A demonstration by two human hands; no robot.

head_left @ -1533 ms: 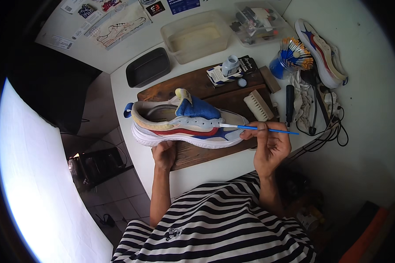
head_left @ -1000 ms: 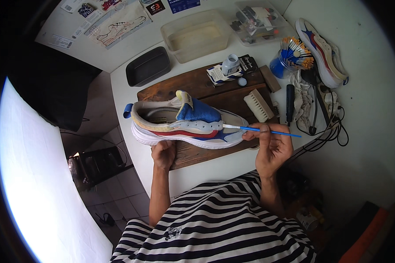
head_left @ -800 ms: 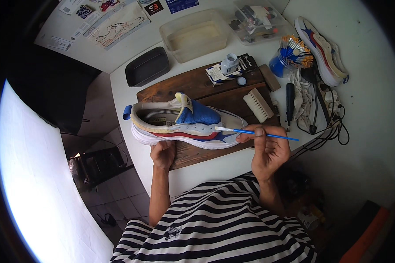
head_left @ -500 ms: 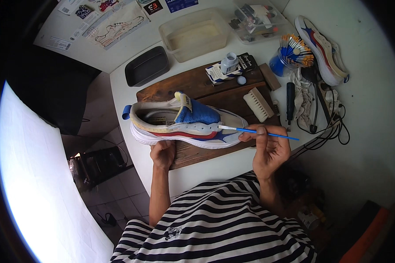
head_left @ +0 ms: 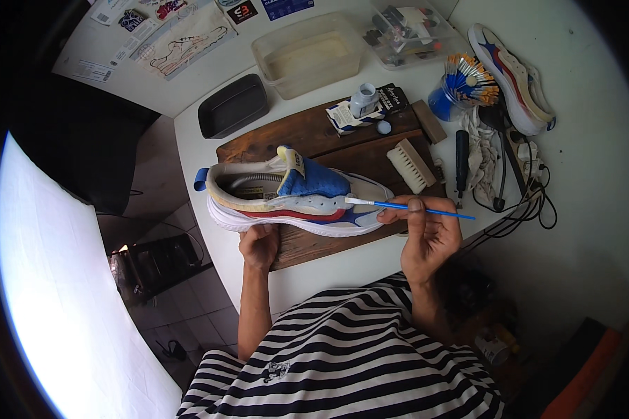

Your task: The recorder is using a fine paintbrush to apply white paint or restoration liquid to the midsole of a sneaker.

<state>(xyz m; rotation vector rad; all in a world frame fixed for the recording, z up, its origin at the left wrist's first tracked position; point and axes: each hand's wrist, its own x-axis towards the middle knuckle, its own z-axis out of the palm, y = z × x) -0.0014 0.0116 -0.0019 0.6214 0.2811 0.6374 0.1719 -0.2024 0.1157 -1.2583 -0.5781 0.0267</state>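
Right hand (head_left: 431, 239) fingers pinch the brush (head_left: 390, 205); left hand (head_left: 258, 247) supports the centre-frame sneaker (head_left: 307, 204), finger closure hidden. Strokes should stay light.

The white counter (head_left: 328, 269) bears a dark wooden board (head_left: 307, 248) at its middle; on the board lie a pale-bristled scrub brush (head_left: 410, 166), a carton (head_left: 346, 120) and a small round cap (head_left: 384, 127); at the far side, left to right, stand a black tray (head_left: 244, 120), a translucent tub (head_left: 321, 82) and a clear bin (head_left: 412, 60); right of these sit a brush-filled cup (head_left: 442, 106), a crumpled cloth (head_left: 478, 150) and a multicoloured sneaker (head_left: 514, 82).
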